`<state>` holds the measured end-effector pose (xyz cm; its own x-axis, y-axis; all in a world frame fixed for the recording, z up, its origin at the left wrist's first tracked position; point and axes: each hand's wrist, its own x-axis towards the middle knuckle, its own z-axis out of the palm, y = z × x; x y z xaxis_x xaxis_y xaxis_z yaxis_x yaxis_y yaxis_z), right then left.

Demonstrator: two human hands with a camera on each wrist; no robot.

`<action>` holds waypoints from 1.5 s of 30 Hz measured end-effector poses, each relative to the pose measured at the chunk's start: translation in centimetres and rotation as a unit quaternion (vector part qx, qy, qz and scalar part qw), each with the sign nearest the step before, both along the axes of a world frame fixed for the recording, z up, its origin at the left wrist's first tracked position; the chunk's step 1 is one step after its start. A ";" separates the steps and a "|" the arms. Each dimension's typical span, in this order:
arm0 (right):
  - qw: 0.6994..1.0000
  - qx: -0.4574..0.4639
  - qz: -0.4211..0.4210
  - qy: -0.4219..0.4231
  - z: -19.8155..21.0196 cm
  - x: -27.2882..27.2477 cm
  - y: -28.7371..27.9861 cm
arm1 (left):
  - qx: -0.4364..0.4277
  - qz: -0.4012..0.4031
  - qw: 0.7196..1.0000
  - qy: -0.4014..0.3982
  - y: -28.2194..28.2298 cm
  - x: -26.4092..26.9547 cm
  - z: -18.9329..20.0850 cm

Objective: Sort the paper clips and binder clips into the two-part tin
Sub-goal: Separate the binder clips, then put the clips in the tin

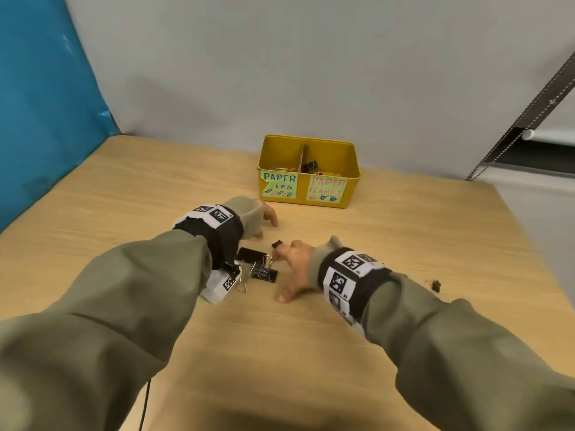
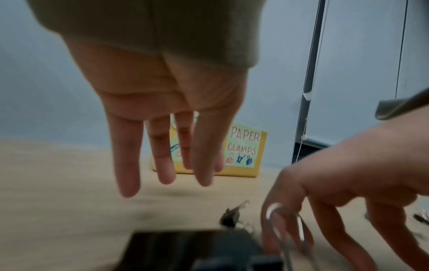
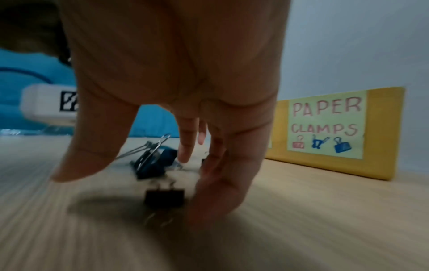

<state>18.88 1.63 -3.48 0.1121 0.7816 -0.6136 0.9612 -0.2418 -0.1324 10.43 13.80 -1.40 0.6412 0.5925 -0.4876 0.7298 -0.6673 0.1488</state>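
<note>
The yellow two-part tin (image 1: 351,185) stands at the back of the table, labelled PAPER CLIPS on the left and PAPER CLAMPS on the right, with clips inside both parts. My left hand (image 1: 267,222) hovers in front of it, fingers straight and holding nothing. My right hand (image 1: 280,275) spreads its fingers down over the table. Under its palm lies a small black binder clip (image 3: 164,198), not gripped. Two large black binder clips (image 1: 263,270) lie just left of that hand. Another small clip (image 1: 277,244) sits beyond the right hand's fingertips.
A further small binder clip (image 1: 435,284) lies alone at the right of the wooden table (image 1: 404,244). A blue panel (image 1: 46,104) stands at the left and a grey wall behind. A dark metal rail (image 1: 529,113) leans at the far right.
</note>
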 end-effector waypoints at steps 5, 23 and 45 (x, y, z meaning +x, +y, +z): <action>0.998 0.062 -0.016 -0.027 -1.6 -1.8 -0.6 | -0.099 -0.025 0.993 0.066 -1.5 -1.2 -0.3; 0.969 0.101 -0.213 0.070 -2.0 3.1 -1.7 | 0.017 -0.041 0.999 0.031 -3.8 0.7 -2.2; 0.837 0.389 -0.374 0.094 5.8 12.2 2.8 | -0.021 0.129 0.929 -0.348 -0.7 7.5 6.1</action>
